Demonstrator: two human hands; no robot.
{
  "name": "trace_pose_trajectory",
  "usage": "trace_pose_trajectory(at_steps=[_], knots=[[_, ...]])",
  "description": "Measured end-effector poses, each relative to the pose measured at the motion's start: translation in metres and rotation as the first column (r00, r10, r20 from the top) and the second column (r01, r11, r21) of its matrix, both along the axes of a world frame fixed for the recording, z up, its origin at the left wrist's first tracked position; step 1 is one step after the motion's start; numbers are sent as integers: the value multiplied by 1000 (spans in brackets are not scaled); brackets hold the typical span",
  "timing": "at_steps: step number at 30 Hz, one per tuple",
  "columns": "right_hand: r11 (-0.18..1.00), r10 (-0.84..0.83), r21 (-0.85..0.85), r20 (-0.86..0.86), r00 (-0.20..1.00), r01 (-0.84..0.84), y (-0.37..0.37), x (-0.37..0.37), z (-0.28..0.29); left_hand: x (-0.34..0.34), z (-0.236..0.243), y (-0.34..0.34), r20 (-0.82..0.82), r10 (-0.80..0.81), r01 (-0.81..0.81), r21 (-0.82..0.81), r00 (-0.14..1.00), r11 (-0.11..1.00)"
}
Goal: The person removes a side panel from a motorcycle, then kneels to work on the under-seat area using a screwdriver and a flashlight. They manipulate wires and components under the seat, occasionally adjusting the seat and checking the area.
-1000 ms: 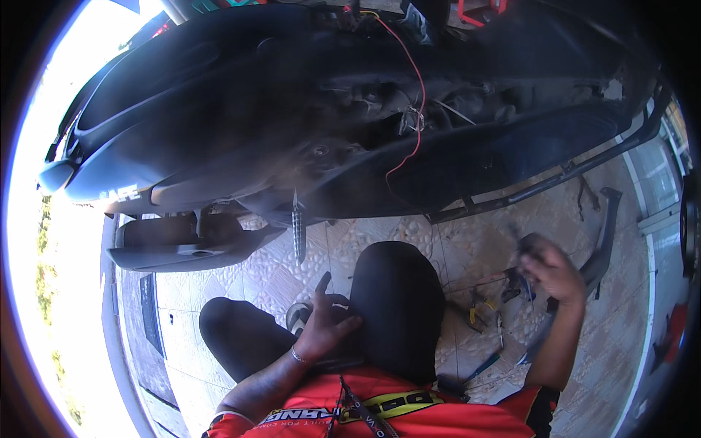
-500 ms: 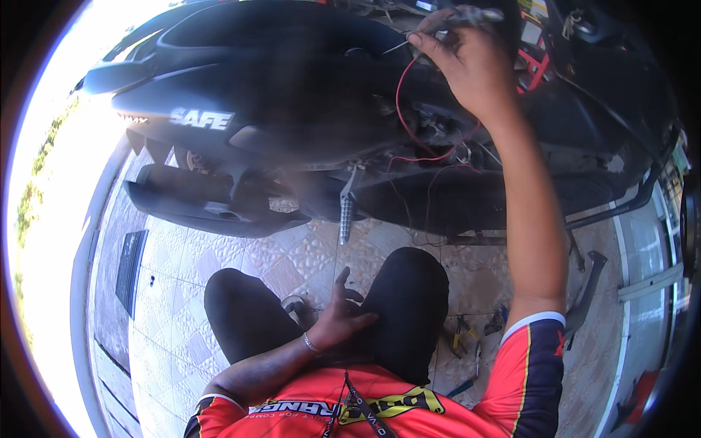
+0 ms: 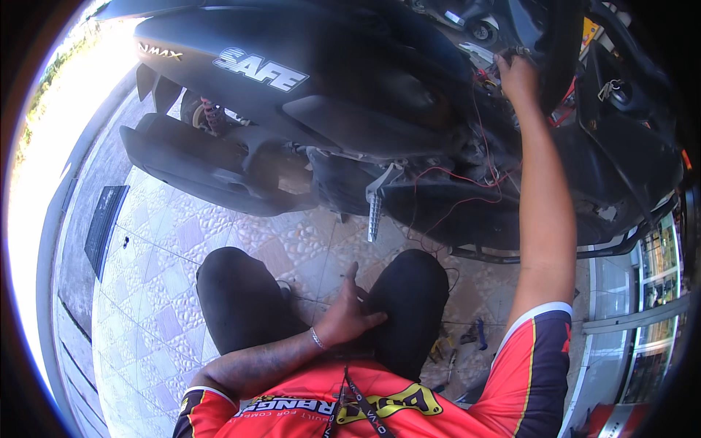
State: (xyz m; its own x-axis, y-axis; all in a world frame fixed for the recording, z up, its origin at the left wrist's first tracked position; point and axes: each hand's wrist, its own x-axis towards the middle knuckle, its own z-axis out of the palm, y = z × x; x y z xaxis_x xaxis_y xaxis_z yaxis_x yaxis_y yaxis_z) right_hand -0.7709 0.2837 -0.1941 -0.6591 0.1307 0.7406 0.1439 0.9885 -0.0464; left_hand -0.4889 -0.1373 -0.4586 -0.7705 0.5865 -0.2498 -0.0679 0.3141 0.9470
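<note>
A black scooter (image 3: 350, 66) stands across the upper view, side-on to me. My right hand (image 3: 520, 77) reaches far over it, fingers closed among the parts in its open middle section. What they grip is mostly hidden; something dark shows at the fingertips. A thin red wire (image 3: 480, 120) runs down from beside that hand to exposed parts on the scooter's side, where more red wire (image 3: 449, 174) loops. My left hand (image 3: 345, 315) lies by my right thigh, empty, with thumb and fingers apart.
A metal footrest (image 3: 374, 212) sticks out from the scooter toward my knees. Several tools (image 3: 445, 347) lie on the tiled floor (image 3: 168, 285) beside my right leg. A dark slatted grate (image 3: 104, 226) is at the left, and a glass-fronted frame (image 3: 657, 270) stands at the right.
My right hand has moved right and slightly down, from holding up a thin metal tip near the seat into the scooter's middle. My view has shifted; the left hand stays put.
</note>
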Motion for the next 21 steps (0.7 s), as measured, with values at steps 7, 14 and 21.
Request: trace_pose_trajectory(at_steps=[7,14,21], knots=[[998,54,-27,40,998,-53,5,-9,-4,1,1,-3,19,25,-25,-11,999,1000],[999,-53,3,69,996,53,8,-15,-10,0,-1,-1,63,41,-43,40,997,998],[996,89,11,21,996,-89,-55,43,11,1,0,0,42,50,-50,0,998,999]])
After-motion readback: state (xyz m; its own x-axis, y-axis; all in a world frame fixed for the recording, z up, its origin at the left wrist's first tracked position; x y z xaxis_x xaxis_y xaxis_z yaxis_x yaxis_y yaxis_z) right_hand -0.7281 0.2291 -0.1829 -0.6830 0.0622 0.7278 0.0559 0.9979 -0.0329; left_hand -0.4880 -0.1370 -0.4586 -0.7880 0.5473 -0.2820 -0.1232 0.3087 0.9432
